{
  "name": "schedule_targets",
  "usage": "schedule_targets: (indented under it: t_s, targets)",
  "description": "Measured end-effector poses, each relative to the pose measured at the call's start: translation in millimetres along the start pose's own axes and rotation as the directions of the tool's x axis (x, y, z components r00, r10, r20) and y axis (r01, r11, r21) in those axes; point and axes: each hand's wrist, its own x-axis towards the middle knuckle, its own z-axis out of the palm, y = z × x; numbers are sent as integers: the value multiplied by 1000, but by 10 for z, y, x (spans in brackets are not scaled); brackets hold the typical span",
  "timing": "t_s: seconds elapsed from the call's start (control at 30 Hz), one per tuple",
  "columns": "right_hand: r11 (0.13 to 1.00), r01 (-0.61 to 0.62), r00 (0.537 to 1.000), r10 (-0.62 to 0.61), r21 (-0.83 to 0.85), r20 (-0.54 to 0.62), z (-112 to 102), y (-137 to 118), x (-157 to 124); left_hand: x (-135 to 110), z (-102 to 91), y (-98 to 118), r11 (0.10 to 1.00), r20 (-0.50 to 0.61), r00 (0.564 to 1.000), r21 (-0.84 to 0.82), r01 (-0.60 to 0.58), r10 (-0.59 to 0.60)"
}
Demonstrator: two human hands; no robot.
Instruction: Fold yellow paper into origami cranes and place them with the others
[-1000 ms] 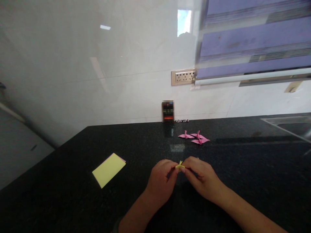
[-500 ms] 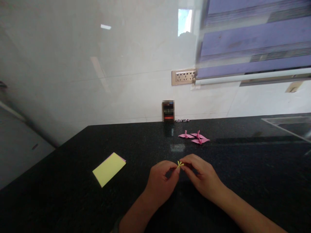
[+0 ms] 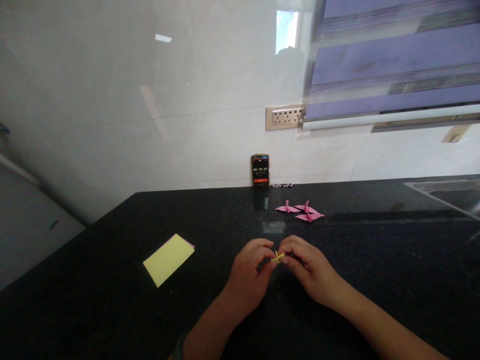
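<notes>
Between my fingertips is a small folded yellow paper figure, held just above the dark countertop. My left hand pinches its left side with thumb and forefinger. From the other side, my right hand grips it the same way, thumb below and fingers curled over. Thin points stick out of the paper; the fingertips hide the rest. Past my hands lie three pink origami cranes, close together with wings spread.
A stack of yellow paper with a pink edge beneath lies at left on the black countertop. A phone showing a timer leans on the wall, a beaded strap beside it. A sink edge is at right.
My left fingers have lifted and spread slightly around the yellow paper figure. Its points now lie flatter and wider than the earlier upright fan. The paper stack and cranes stay put.
</notes>
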Motion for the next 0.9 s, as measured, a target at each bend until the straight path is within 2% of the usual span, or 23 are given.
schedule_targets:
  t_s: [0.13,0.27,0.37,0.47,0.77,0.9]
  targets:
    - [998,-45,999,45,34,3,3,13,-2,0,-1,-17,997,42,999,-78,4,0]
    - [997,-69,998,69,39,-7,16,34,2,-4,5,-11,997,6,1000,-81,-1,1]
    - [997,-72,997,73,32,-23,25,41,3,-14,18,-16,994,-29,997,-81,75,-78]
    - [997,-75,997,76,19,-33,31,31,-3,-22,37,-44,971,-50,980,-153,185,-195]
    - [999,-46,998,45,-16,-32,50,-15,-30,-4,37,-65,924,147,953,-246,293,-263]
    - [996,-67,997,70,51,-44,47,-24,-23,3,21,-53,877,169,942,-349,332,-290]
